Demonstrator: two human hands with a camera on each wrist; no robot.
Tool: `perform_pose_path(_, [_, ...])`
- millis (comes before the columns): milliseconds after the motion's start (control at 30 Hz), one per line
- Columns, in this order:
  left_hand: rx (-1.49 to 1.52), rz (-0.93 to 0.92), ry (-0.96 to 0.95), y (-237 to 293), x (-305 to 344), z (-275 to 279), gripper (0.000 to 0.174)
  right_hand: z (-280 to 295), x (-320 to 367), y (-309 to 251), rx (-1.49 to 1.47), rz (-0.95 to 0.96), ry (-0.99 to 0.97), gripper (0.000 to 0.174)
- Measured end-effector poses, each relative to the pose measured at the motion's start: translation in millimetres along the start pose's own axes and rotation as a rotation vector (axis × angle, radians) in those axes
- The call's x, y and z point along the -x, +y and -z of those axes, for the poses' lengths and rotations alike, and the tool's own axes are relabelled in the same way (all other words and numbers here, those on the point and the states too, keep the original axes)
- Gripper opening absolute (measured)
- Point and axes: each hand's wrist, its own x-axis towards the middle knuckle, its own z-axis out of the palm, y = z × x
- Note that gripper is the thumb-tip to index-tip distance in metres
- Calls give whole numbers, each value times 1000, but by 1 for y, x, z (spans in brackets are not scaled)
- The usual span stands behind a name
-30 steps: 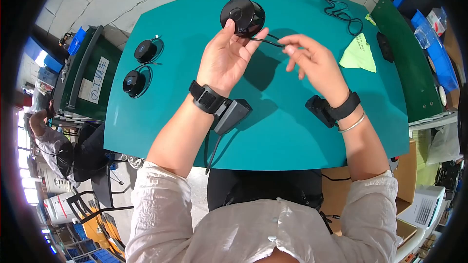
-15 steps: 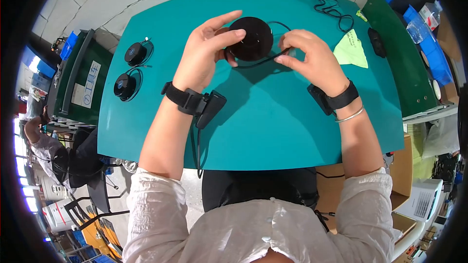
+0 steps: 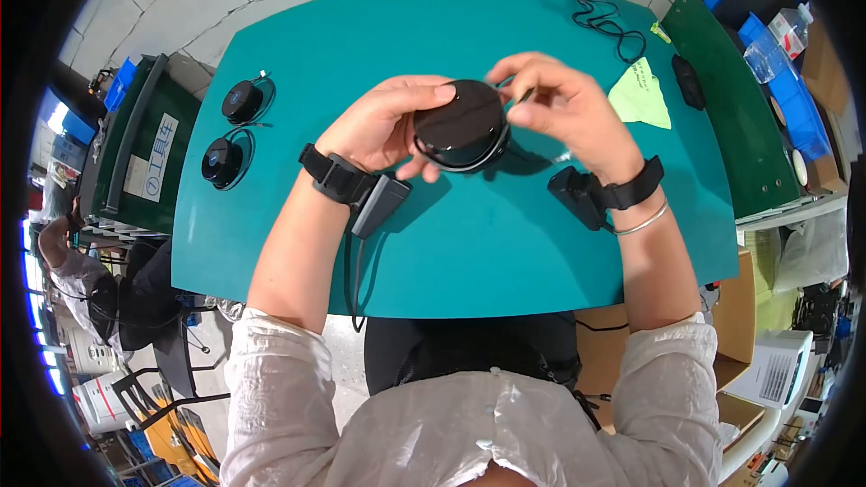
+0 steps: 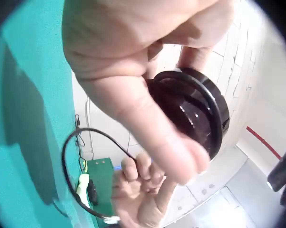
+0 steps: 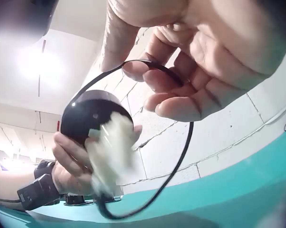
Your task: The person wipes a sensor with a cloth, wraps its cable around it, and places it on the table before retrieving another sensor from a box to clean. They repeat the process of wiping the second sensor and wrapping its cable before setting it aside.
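My left hand [image 3: 374,122] grips a round, glossy black device with a cable [image 3: 460,126] over the middle of the table, thumb on its upper face. Around the rim of the device runs a turn of black cable, which also shows in the left wrist view [image 4: 209,95]. To the right of the device, my right hand [image 3: 573,113] pinches the black cable [image 5: 174,173] between thumb and fingers. The free length hangs in a loop below the fingers and ends in a white connector [image 5: 115,154], blurred in the right wrist view.
Two similar black devices [image 3: 242,102] with coiled cables lie on the green table [image 3: 505,252] at left. Back right are a loose black cable [image 3: 600,16], a light green cloth [image 3: 640,97] and a dark object [image 3: 688,81]. Green cabinets flank the table; a person sits far left.
The device has come down toward me, turned in my left hand. My right hand has taken hold of the cable, which has gone from trailing off the device to lying around its rim.
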Motion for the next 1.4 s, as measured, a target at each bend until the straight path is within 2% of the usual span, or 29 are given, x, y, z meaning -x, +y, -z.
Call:
perform_pose_path(33, [-28, 67, -18, 2, 1, -2, 51, -5, 0, -2, -39, -34, -44, 16])
perform_pose_path(100, [-69, 47, 19, -2, 0, -2, 53, -13, 1, 2, -37, -4, -85, 18])
perform_pose_path(167, [-21, -146, 182, -19, -13, 5, 54, -16, 1, 3, -45, -25, -75, 19])
perform_pose_path(200, [75, -124, 293, -17, -14, -6, 52, -18, 1, 3, -53, -48, -65, 21])
perform_pose_path(300, [28, -14, 314, -10, -8, -10, 49, -23, 2, 7, -95, -44, 12, 25])
perform_pose_path(333, [84, 24, 188, -10, -8, 2, 47, -25, 2, 8, -95, -43, 14, 25])
perform_pose_path(367, [83, 25, 187, -15, -10, 3, 47, -27, 1, 8, 96, 19, 97, 26])
perform_pose_path(400, [160, -54, 263, -20, -14, -4, 48, -29, 1, 8, 288, 81, 179, 28])
perform_pose_path(433, [239, -135, 339, -22, -18, -15, 49, -30, 2, 6, 288, 81, 179, 28])
perform_pose_path(467, [395, -185, 333, -23, -22, -29, 47, -31, 2, 2, 455, 128, 269, 28])
perform_pose_path(500, [396, -187, 333, -27, -23, -32, 47, -31, 2, 0, 622, 176, 358, 29])
perform_pose_path(600, [497, -316, 174, -39, -26, -34, 42, -27, 2, 3, 735, 238, 428, 29])
perform_pose_path(767, [579, -348, 147, -32, -26, -21, 37, -20, 0, 3, 784, 291, 330, 30])
perform_pose_path(833, [318, -213, -30, -21, -22, -2, 38, -16, 0, 0, 786, 303, 285, 31])
perform_pose_path(900, [206, -225, -21, -12, -16, 10, 42, -15, 1, -3, 731, 273, 169, 34])
perform_pose_path(967, [37, -79, -155, -4, -7, 18, 49, -16, 2, -3, 728, 282, 108, 36])
perform_pose_path(1033, [-6, -62, -106, -2, -3, 13, 54, -19, 2, -4, 722, 292, 44, 38])
perform_pose_path(1100, [-51, 17, -66, -3, 0, 14, 59, -23, 5, -9, 650, 160, -50, 46])
perform_pose_path(1133, [-93, 59, -40, -4, 0, 17, 60, -25, 5, -7, 607, 118, -68, 58])
perform_pose_path(1167, [-92, 59, -40, -5, 0, 17, 60, -29, 6, -5, 607, 117, -68, 58])
perform_pose_path(1233, [-87, 84, -94, -6, -1, 16, 56, -38, 7, -3, 484, 159, -56, 77])
perform_pose_path(1267, [-108, 17, -103, -10, -2, 15, 50, -38, 5, -6, 557, 180, -109, 86])
perform_pose_path(1300, [-110, 16, -105, -12, -6, 12, 50, -37, 5, -4, 558, 181, -108, 86])
perform_pose_path(1400, [92, -193, 222, -20, -18, -2, 44, -30, 2, 6, 879, 305, 138, 79])
